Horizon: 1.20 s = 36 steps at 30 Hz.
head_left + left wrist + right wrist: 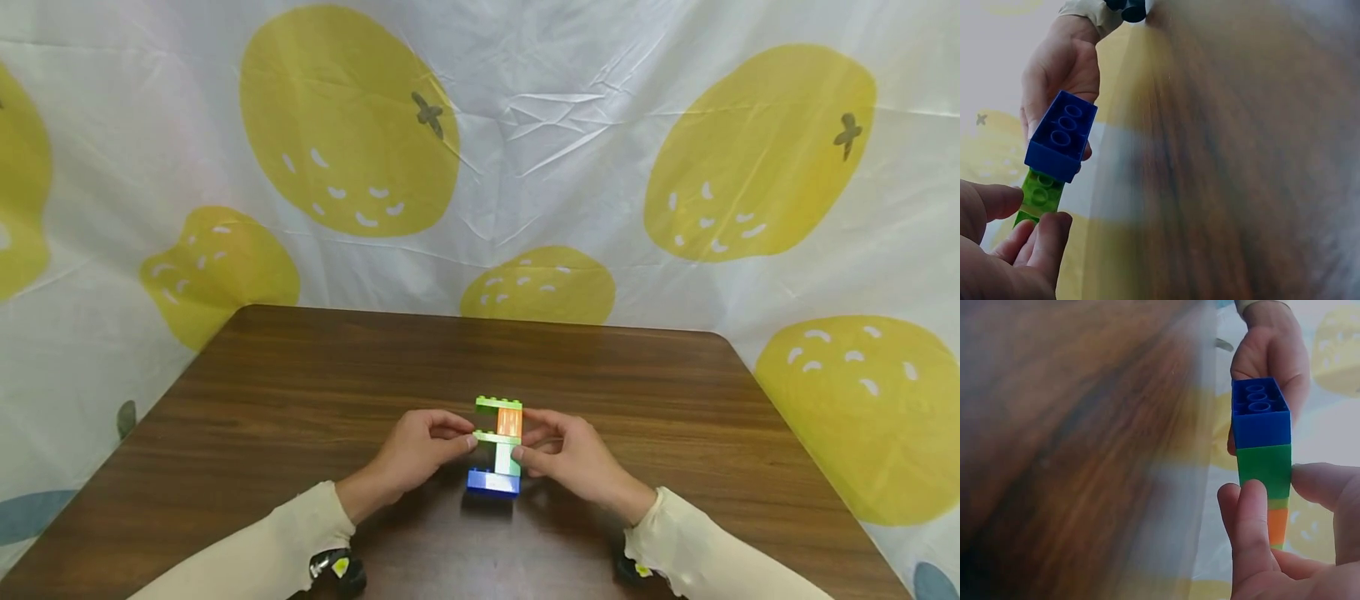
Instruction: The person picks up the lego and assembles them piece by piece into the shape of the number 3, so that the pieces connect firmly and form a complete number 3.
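Between both hands a stack of toy building bricks is held above the table. It has a blue brick at the bottom, a green brick, a thin lime brick, an orange brick and another thin lime brick on top. My left hand pinches the left end of the middle lime brick between thumb and fingers. The right hand grips the stack's right side, its thumb at the green brick. Both wrist views show the blue brick's hollow underside with round tubes.
The dark wooden table spreads beneath the hands. Behind it and at its sides hangs a white cloth with yellow fruit prints. Dark devices are strapped at the wrists.
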Tool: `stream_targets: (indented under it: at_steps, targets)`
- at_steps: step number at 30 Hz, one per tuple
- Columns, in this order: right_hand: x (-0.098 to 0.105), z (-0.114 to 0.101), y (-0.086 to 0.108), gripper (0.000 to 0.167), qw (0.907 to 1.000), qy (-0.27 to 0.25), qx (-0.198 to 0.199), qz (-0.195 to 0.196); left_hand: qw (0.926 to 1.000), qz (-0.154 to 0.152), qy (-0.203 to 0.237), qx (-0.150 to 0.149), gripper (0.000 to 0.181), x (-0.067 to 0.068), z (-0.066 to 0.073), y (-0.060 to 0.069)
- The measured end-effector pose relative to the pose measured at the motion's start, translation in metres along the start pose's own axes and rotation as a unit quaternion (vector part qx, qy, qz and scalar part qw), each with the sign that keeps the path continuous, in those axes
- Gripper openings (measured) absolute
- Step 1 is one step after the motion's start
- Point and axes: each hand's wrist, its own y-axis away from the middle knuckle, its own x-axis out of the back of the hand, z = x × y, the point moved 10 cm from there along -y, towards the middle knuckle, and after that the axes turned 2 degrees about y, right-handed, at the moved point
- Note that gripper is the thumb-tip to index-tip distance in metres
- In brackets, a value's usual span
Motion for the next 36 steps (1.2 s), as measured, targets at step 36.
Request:
stream_targets:
  at_steps: [36]
  targets:
    - [-0.011, 0.027, -0.015, 0.072, 0.9947, -0.045, -0.060, -0.071, 0.9973, -0.023, -0.046, 0.051, 0.022, -0.006, -0.022, -0.015]
